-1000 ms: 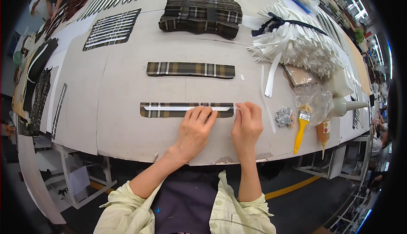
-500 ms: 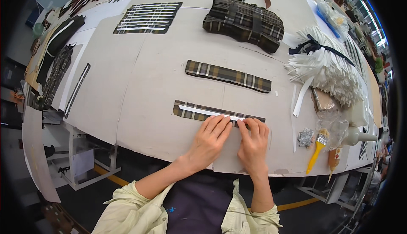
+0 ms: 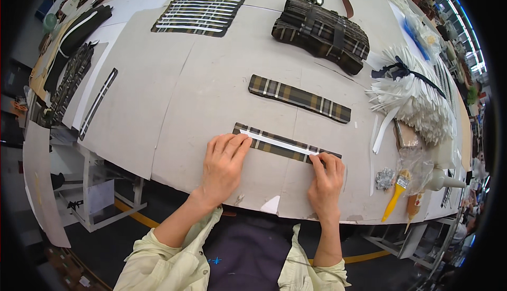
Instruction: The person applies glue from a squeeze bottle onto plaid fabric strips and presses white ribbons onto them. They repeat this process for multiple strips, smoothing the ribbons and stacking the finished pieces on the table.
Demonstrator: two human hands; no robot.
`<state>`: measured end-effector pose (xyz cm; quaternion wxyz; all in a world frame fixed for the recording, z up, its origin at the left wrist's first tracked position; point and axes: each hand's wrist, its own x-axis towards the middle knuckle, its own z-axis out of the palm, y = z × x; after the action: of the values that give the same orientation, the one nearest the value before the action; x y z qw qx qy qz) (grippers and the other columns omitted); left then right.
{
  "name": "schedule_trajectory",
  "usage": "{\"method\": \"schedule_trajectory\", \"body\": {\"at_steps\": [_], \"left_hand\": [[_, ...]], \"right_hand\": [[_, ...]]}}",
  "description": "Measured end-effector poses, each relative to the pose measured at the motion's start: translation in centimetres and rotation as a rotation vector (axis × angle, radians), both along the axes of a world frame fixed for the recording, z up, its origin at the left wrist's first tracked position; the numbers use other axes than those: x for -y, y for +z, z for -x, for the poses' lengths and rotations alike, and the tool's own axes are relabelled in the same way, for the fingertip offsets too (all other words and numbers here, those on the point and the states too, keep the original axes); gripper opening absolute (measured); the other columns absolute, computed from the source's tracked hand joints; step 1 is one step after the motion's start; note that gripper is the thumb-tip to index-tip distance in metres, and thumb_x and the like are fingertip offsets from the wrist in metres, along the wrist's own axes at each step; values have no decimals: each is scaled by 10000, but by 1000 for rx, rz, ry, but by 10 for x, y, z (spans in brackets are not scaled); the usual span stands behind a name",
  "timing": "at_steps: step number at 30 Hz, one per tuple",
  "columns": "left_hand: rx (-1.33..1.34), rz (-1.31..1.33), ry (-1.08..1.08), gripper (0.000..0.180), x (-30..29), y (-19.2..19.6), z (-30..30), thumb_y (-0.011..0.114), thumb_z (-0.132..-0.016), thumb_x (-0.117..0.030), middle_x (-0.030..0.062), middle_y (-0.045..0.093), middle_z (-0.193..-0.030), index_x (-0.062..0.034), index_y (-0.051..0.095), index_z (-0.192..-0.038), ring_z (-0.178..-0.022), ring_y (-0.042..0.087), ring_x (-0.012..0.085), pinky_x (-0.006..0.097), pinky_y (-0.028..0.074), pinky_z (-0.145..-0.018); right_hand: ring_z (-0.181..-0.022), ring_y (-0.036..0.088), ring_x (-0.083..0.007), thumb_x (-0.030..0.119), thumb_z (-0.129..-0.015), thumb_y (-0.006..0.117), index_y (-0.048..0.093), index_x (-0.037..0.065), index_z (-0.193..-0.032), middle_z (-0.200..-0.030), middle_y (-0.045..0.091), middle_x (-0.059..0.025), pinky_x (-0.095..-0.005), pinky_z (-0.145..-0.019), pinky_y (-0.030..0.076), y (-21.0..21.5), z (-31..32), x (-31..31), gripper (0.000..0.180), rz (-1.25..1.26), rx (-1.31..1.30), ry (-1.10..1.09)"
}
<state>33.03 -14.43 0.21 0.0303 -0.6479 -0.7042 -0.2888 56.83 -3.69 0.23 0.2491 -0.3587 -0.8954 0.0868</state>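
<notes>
A dark plaid fabric strip [image 3: 279, 148] lies flat near the front edge of the grey cardboard-covered table [image 3: 200, 96], with a narrow white strip [image 3: 277, 141] laid along its length. My left hand [image 3: 224, 164] rests flat with its fingers pressing on the left part of the plaid strip. My right hand [image 3: 327, 177] presses with its fingertips on the strip's right end. A second plaid strip [image 3: 299, 98] lies apart, farther back on the table.
A stack of plaid strips [image 3: 320, 33] sits at the back, a bundle of white strips [image 3: 417, 98] tied with a dark band at the right. A yellow-handled brush [image 3: 396, 200], a plastic bag [image 3: 417, 167] and a white bottle [image 3: 442, 180] lie at the front right. More strips [image 3: 198, 15] lie far left.
My hands have spread apart along the plaid strip, the left one toward its left part and the right one toward its right end. The view has tilted and shifted.
</notes>
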Motion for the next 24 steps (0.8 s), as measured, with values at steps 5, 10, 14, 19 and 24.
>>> {"method": "schedule_trajectory", "body": {"at_steps": [5,10,14,19,24], "left_hand": [[147,-23,89,252,-6,1,7,650,-845,-4,94,633,-1065,-27,693,-1092,-1002,575,288,413,426,-898],[191,-41,293,144,1,5,32,700,-859,-98,65,635,-991,-60,701,-998,-977,573,264,402,417,-884],[219,18,343,139,-3,2,28,742,-834,-141,34,631,-955,-82,683,-945,-943,576,224,384,395,-875],[170,47,339,152,-14,-1,20,772,-801,-146,9,617,-906,-100,656,-888,-910,579,197,371,373,-874],[177,58,322,138,-15,-1,18,766,-800,-123,17,612,-892,-84,651,-866,-898,587,198,370,374,-868]], "right_hand": [[-1038,561,-330,-131,-687,586,655,-6,-1099,-1072,592,-134,-447,-894,432,3,2,-2,436,18,4,-1],[-1001,560,-326,-122,-707,601,659,-14,-1081,-1053,596,-134,-436,-873,436,16,-8,0,394,17,-119,-110],[-1010,554,-336,-80,-696,611,642,-5,-1097,-1044,582,-136,-444,-887,430,21,34,4,410,45,-91,72],[-1000,530,-332,-35,-691,611,608,-27,-1136,-1039,551,-150,-452,-909,416,3,91,15,445,57,-67,216],[-962,526,-321,-29,-691,614,621,-20,-1129,-999,545,-142,-436,-866,421,-3,71,11,438,58,-2,95]]}}
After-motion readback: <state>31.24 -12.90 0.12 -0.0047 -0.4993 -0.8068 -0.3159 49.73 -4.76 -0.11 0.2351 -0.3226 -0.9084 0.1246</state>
